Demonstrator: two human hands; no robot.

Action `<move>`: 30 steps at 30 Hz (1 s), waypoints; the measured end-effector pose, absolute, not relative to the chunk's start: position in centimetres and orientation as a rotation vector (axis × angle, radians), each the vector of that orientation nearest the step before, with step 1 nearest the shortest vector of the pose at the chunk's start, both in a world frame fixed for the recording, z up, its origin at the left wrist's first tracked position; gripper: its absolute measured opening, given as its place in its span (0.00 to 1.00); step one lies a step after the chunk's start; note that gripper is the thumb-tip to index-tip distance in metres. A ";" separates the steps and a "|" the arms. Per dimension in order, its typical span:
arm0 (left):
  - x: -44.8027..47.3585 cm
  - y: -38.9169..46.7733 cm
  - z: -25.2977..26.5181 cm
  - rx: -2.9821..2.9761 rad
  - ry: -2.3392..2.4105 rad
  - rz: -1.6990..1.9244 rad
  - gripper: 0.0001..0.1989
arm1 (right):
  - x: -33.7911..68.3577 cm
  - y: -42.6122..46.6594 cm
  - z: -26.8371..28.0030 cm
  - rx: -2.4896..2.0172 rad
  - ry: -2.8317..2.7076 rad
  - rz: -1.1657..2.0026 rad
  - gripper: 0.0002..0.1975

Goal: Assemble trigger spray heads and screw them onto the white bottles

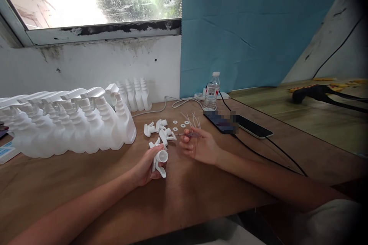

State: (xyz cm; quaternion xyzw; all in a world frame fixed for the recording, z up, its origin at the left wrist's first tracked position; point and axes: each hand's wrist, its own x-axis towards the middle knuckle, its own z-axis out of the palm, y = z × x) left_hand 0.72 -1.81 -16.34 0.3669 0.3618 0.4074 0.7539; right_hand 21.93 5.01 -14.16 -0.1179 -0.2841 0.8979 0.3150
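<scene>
My left hand (pixel 147 165) is closed around a white trigger spray head (pixel 162 156), its round collar opening facing up toward me and its trigger pointing down. In my right hand (pixel 201 147), thumb and fingers pinch a thin, pinkish rod-like tool (pixel 193 134) whose tip points left; its exact kind is unclear. Between and beyond the hands lie several loose white spray heads (pixel 167 136). Small white ring washers (pixel 183 125) are scattered just past my right fingertips, beside several thin white dip tubes (pixel 196 120).
White spray bottles with heads (pixel 94 126) stand in rows at the left; bare-necked bottles (pixel 138 95) are behind them. A water bottle (pixel 211 95) stands at the back. Two phones (pixel 220 121) with black cables (pixel 267 157) lie at the right. A white cord (pixel 155 111) runs along the wall.
</scene>
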 end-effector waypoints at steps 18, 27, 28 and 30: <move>5.1 13.7 -7.5 1.568 1.173 1.214 0.18 | 26.0 10.8 -13.8 -0.864 -1.677 1.157 0.19; 3.1 9.4 -5.2 2.492 1.895 -0.111 0.14 | 26.1 11.3 -14.2 -0.956 -1.661 1.039 0.16; 3.0 9.3 -5.1 2.460 1.914 -0.173 0.14 | 26.0 11.3 -14.3 -0.957 -1.679 1.042 0.16; 2.7 9.5 -5.1 2.413 1.909 -0.238 0.13 | 25.9 11.1 -14.5 -0.951 -1.702 1.051 0.16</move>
